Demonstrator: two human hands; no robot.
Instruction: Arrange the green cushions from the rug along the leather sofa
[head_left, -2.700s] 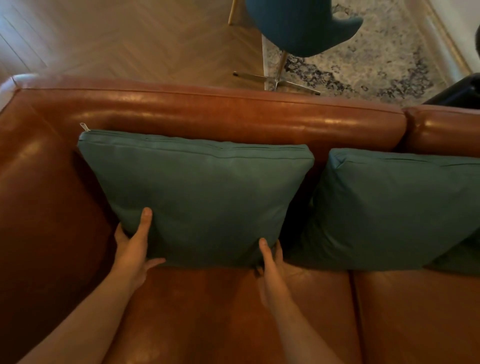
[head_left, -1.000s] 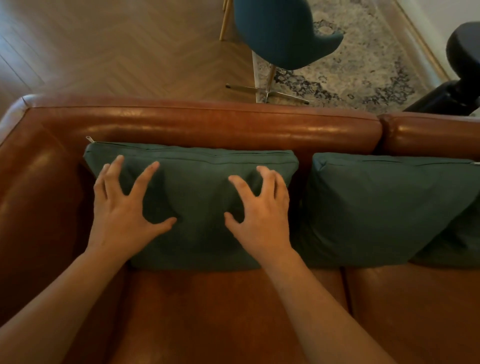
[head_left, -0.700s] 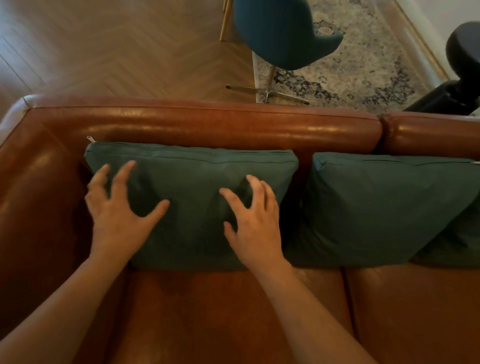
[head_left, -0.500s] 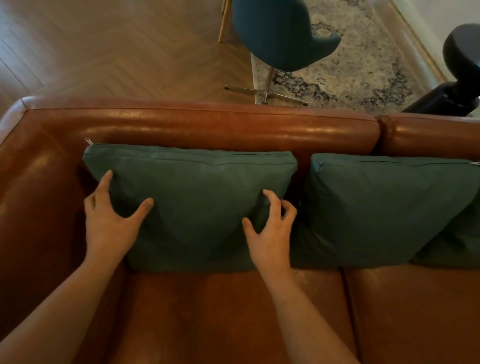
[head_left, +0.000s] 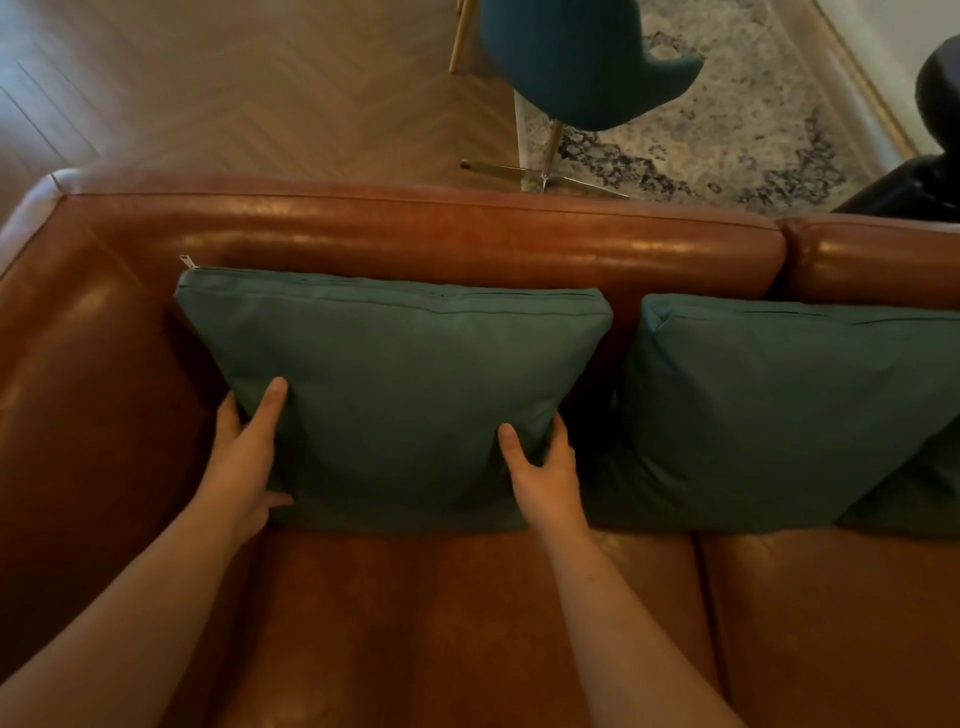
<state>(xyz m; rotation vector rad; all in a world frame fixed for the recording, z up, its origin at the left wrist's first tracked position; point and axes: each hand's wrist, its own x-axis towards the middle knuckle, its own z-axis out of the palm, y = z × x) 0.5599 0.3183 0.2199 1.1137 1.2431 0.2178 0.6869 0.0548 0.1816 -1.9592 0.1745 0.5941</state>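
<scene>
Nearest in, both hands have slid off the face of the cushion (head_left: 395, 384), where they lay spread flat a second ago, and out to its lower sides. The left hand (head_left: 244, 460) now grips the left edge, thumb on the front and fingers tucked behind, and the right hand (head_left: 545, 475) clasps the right edge the same way. That reads as patting done and squaring-up begun. The cushion stands on the seat at the left end of the sofa (head_left: 363, 623), leaning on the backrest (head_left: 415, 234), fuller than when pressed. Just right of it a second cushion (head_left: 779, 410) already leans in line, with a third (head_left: 924, 499) at the right edge. Beyond are a chair (head_left: 582, 57) and a rug (head_left: 727, 130) with no cushion showing, so the job looks nearly done.
</scene>
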